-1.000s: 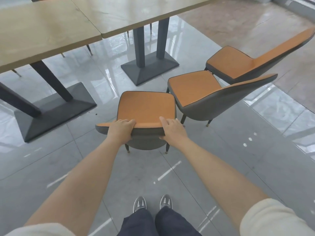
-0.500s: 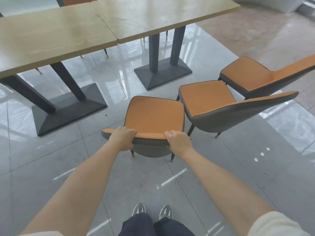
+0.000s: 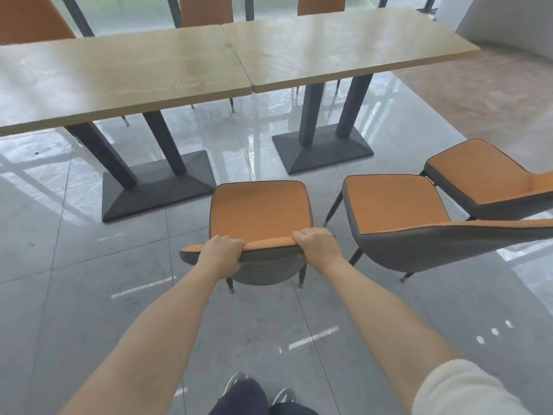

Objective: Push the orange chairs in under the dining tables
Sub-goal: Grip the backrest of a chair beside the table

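In the centre of the frame, the left hand (image 3: 220, 256) and the right hand (image 3: 318, 250) each curl their fingers over the top edge of an orange chair's (image 3: 260, 214) backrest, gripping it near its two ends. The chair stands on the grey tiled floor (image 3: 89, 295), facing the seam between the left table (image 3: 119, 76) and the right table (image 3: 344, 46), its seat not under either tabletop. A second orange chair (image 3: 392, 205) and a third orange chair (image 3: 484, 178) stand at the right, also out from the tables.
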`<state>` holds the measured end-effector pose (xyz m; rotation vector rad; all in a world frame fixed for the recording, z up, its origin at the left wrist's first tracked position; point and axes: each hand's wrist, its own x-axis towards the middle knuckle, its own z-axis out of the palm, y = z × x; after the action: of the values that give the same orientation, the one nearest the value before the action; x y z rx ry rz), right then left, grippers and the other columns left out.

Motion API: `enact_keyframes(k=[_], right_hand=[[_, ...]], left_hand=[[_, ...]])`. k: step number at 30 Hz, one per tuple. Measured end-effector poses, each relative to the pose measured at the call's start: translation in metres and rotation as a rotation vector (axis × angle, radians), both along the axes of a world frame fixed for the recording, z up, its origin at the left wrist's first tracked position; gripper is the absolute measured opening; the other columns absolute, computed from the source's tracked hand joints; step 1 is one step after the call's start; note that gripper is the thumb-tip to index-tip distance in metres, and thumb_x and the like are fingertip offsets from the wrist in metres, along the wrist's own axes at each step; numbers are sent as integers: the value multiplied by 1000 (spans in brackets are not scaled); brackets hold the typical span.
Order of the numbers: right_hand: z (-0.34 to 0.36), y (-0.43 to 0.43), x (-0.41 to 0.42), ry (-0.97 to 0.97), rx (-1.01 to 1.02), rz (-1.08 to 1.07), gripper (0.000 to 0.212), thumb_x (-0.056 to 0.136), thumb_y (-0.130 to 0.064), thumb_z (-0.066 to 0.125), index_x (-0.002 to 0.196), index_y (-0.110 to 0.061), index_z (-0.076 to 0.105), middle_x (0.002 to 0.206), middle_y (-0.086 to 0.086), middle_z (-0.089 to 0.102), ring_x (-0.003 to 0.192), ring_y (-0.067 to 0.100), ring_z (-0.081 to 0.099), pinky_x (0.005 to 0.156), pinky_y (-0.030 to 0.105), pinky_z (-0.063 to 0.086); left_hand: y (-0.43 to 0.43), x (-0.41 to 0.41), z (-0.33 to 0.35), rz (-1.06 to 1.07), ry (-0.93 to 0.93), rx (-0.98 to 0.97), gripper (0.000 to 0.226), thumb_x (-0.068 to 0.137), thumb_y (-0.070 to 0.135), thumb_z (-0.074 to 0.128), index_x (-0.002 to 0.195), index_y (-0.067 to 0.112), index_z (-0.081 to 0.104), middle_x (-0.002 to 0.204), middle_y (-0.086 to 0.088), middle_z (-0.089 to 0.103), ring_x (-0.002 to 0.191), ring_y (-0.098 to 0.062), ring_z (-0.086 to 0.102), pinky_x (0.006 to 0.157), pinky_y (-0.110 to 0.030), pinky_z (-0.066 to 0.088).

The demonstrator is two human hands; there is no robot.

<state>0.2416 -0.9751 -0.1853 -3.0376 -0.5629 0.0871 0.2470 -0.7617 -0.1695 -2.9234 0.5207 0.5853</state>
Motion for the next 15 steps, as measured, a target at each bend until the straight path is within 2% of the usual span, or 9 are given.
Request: enact_keyframes(k=[3, 9, 15], right_hand=[[-5, 7, 25, -13, 54, 43, 45, 24, 0, 88, 50, -11, 53, 39, 2, 50, 31, 22, 48, 38, 20, 37], [-8, 15, 77, -87, 106, 109, 37, 31, 6, 82, 53, -11, 57, 41, 2, 53, 33, 22, 49, 37, 21, 37], [-14, 30, 139, -125, 120, 195, 38, 31, 1, 85, 57, -10, 62, 45, 2, 56, 35, 23, 52, 38, 21, 40]], left_hand=[[7, 12, -1, 53, -21, -15, 17, 90, 20, 51, 103, 11, 56, 103, -10, 66, 95, -30, 60, 68, -32, 40], [15, 52, -5, 109, -65, -50, 15, 89, 12, 51, 103, 7, 54, 104, -11, 64, 94, -31, 60, 67, -32, 37], [30, 103, -5, 177, -76, -54, 20, 88, 12, 52, 108, 9, 54, 107, -9, 64, 97, -29, 59, 74, -31, 42]])
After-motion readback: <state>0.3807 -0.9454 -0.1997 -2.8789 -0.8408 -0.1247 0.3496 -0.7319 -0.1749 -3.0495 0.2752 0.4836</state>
